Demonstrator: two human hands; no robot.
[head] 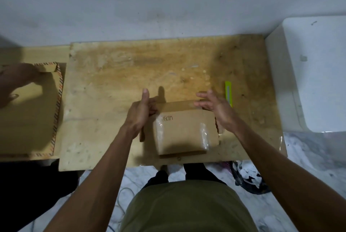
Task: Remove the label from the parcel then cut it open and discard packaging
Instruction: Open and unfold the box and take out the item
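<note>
Parcel (pixel 185 132) (handwritten scrawl (pixel 168 118), unreadable) on table (pixel 112 85)

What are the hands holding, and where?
Left hand grips the cardboard parcel at its far-left corner. Right hand is open over the far-right corner, holding nothing.

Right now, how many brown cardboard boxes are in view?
2. A taped brown cardboard parcel sits near-centre on the wooden board; a flat brown box with striped edging lies far left, partly cut off by the frame. Others may be hidden.

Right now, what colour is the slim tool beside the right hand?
The tool is lime green; head view.
</note>
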